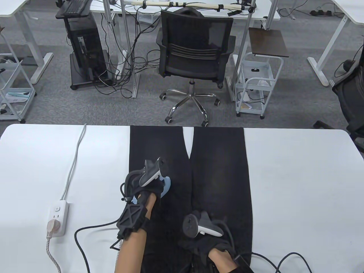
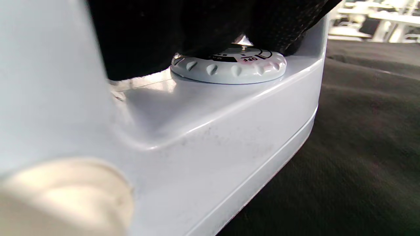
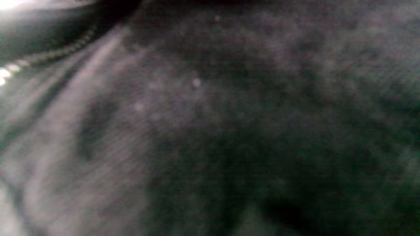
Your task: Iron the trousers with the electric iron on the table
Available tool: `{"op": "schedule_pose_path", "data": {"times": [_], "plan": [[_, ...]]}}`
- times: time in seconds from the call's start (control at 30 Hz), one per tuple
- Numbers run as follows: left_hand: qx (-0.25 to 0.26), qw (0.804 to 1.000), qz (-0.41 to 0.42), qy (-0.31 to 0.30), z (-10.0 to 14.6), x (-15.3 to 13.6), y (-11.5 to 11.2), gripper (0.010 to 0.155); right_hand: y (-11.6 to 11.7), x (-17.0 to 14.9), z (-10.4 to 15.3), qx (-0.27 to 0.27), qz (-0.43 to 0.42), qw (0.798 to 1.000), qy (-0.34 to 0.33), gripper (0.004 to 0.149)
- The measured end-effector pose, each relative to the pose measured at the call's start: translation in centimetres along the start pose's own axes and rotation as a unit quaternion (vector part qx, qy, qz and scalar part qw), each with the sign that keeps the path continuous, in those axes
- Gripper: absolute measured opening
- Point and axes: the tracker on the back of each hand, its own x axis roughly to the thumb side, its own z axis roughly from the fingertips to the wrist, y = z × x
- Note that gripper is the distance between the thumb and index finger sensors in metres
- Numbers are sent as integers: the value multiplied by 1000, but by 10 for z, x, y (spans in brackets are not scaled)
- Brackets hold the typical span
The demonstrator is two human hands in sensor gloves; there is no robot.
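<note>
Iron (image 1: 165, 186) under left fingers (image 1: 148, 186), on trousers (image 1: 219, 170).

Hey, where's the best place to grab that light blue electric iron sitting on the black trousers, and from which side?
Grip the light blue electric iron by its top handle, coming from above at the rear. It sits soleplate-down on the black trousers, so only the handle is free; the left hand already covers it above the dial.
</note>
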Motion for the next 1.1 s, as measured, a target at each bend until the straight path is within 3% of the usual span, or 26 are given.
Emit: {"op": "schedule_pose_path", "data": {"times": [0.13, 0.33, 0.4, 0.57, 0.73, 0.87, 0.93, 1.0, 1.1], "plan": [[-2, 1000, 10, 16, -14, -5, 4, 44, 0, 1, 0, 6, 3, 1000, -1, 93], [-13, 999, 19, 28, -3, -3, 0, 41, 2, 1, 0, 11, -3, 1000, -4, 93], [-12, 999, 23, 43, 8, 0, -3, 41, 3, -1, 0, 10, -9, 1000, -6, 93], [-33, 999, 11, 9, 48, 3, -14, 41, 3, -1, 0, 11, -8, 1000, -3, 93], [-52, 997, -12, -61, 102, 4, -29, 41, 2, -2, -1, 15, -12, 1000, -4, 92], [-40, 993, 16, -114, 148, 3, -46, 40, 2, -3, -1, 22, -18, 1000, -7, 92], [-33, 990, -20, -139, 166, 5, -51, 40, 1, -3, -1, 24, -20, 999, -8, 92], [-19, 989, -34, -145, 176, 7, -54, 41, 1, -3, -1, 25, -18, 999, -7, 92], [-21, 989, -30, -144, 170, 6, -53, 42, 1, -4, -1, 27, -17, 999, -7, 92]]}}
